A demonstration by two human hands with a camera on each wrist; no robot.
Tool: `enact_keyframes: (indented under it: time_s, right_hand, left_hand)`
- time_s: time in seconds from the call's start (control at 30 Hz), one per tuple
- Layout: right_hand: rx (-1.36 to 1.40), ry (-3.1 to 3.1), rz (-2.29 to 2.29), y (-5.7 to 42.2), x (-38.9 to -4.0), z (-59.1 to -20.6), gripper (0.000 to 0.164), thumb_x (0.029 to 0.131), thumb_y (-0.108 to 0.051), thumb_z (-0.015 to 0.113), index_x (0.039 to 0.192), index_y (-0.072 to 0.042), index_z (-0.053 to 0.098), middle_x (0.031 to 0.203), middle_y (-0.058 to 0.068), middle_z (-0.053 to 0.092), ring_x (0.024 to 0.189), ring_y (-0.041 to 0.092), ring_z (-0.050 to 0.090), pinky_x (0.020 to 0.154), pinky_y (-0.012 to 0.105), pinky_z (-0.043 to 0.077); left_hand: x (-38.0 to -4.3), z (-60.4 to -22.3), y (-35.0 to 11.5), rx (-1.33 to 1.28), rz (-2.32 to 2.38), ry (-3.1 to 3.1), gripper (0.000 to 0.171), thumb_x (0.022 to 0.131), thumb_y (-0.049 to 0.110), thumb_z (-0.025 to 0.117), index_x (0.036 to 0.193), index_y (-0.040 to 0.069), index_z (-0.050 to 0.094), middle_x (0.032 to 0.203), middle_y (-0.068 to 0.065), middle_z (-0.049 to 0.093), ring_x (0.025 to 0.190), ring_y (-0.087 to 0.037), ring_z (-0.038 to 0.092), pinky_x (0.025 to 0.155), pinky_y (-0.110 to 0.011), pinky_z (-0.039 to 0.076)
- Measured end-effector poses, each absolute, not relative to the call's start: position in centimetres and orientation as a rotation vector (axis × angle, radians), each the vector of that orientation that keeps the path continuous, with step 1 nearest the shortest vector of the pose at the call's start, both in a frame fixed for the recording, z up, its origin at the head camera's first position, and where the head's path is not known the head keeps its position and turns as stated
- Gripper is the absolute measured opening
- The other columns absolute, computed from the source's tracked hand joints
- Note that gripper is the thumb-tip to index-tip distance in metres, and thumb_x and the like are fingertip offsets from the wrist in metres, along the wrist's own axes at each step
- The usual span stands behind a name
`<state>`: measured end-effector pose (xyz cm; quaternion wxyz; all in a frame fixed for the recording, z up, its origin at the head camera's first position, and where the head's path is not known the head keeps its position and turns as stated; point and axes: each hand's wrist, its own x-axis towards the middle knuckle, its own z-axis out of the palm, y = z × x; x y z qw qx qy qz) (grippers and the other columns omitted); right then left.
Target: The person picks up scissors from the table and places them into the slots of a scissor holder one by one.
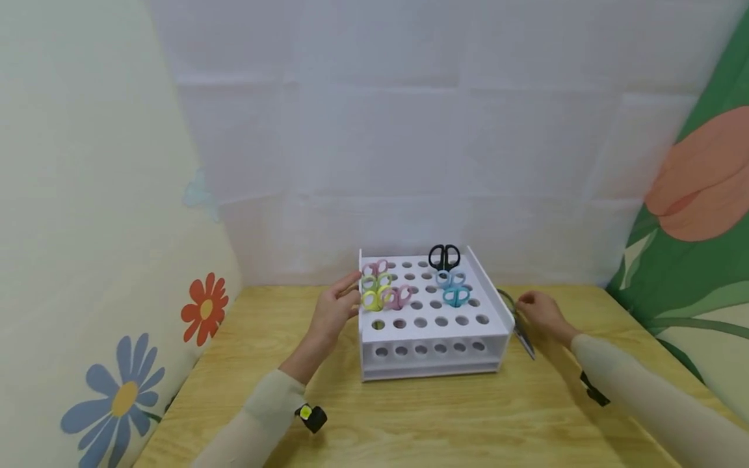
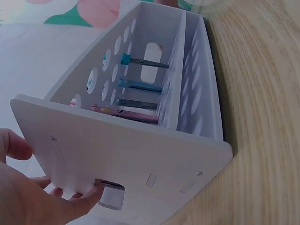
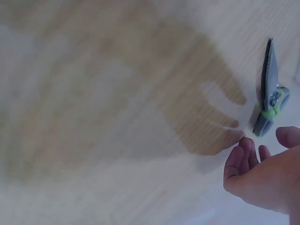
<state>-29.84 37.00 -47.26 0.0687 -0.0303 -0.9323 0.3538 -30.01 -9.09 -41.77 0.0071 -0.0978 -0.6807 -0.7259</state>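
Note:
A white rack (image 1: pixel 430 330) with rows of round holes holds several small scissors upright, handles up. Pink, green and yellow handles cluster at its left; black scissors (image 1: pixel 445 258) and teal scissors (image 1: pixel 456 296) stand toward the right. My left hand (image 1: pixel 335 305) rests against the outside of the rack's left side panel (image 2: pixel 117 154), a fingertip at the slot. Right of the rack, scissors with green and grey handles (image 3: pixel 272 105) lie on the table. Close to those handles is my right hand (image 1: pixel 544 314), fingers loosely bent, with a small gap in the right wrist view.
The wooden table (image 1: pixel 409 422) meets a white cloth (image 1: pixel 380 143) behind the rack. Flower-patterned cloths hang at the left (image 1: pixel 123 398) and right (image 1: pixel 708 175). Blades show between the rack's tiers in the left wrist view.

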Motion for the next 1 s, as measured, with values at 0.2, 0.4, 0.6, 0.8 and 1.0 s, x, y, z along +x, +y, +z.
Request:
enact_keyframes:
  time_s: [0.2, 0.4, 0.6, 0.8, 1.0]
  right_hand:
    - [-0.105, -2.827, 0.954, 36.9, -31.4, -47.3, 0.042, 0.101, -0.018, 0.058, 0.114, 0.022, 0.058, 0.105, 0.034, 0.063, 0.096, 0.046, 0.061, 0.084, 0.054, 0.052]
    - [-0.118, -2.879, 0.959, 35.9, -32.5, -47.0, 0.042, 0.099, -0.024, 0.060, 0.102, 0.018, 0.062, 0.084, 0.020, 0.063, 0.071, 0.029, 0.059, 0.058, 0.036, 0.051]
    - [-0.181, -2.916, 1.013, 35.9, -33.4, -47.4, 0.034, 0.100, -0.023, 0.059, 0.082, 0.005, 0.062, 0.066, 0.008, 0.057, 0.054, 0.018, 0.053, 0.046, 0.029, 0.046]
    - [-0.118, -2.930, 1.019, 36.4, -33.8, -47.9, 0.034, 0.100, -0.022, 0.058, 0.077, 0.004, 0.063, 0.063, 0.008, 0.057, 0.052, 0.017, 0.053, 0.046, 0.029, 0.046]
    - [-0.122, -2.961, 1.033, 36.7, -34.0, -47.9, 0.033, 0.101, -0.020, 0.056, 0.079, 0.004, 0.063, 0.067, 0.009, 0.058, 0.055, 0.018, 0.052, 0.047, 0.030, 0.047]
  left_hand:
    - [-30.3, -41.2, -8.7, -0.325, -2.231, -2.151, 0.056, 0.089, 0.006, 0.057, 0.145, 0.005, 0.057, 0.147, -0.011, 0.053, 0.126, -0.028, 0.056, 0.092, -0.043, 0.055]
    - [-30.3, -41.0, -9.1, -0.251, -2.202, -2.166, 0.056, 0.088, 0.006, 0.055, 0.143, 0.006, 0.059, 0.146, -0.011, 0.055, 0.126, -0.029, 0.056, 0.095, -0.051, 0.052]
    - [-29.9, -41.0, -8.9, -0.257, -2.206, -2.156, 0.055, 0.088, 0.006, 0.055, 0.144, 0.005, 0.058, 0.146, -0.010, 0.055, 0.124, -0.029, 0.057, 0.093, -0.049, 0.053]
    - [-29.5, -41.4, -8.6, -0.247, -2.163, -2.165, 0.055, 0.088, 0.006, 0.054, 0.144, 0.006, 0.059, 0.144, -0.011, 0.057, 0.121, -0.028, 0.058, 0.091, -0.047, 0.054]
    - [-29.3, -41.4, -8.3, -0.289, -2.174, -2.132, 0.057, 0.089, 0.005, 0.053, 0.145, 0.001, 0.055, 0.148, -0.011, 0.053, 0.121, -0.029, 0.058, 0.089, -0.042, 0.056]
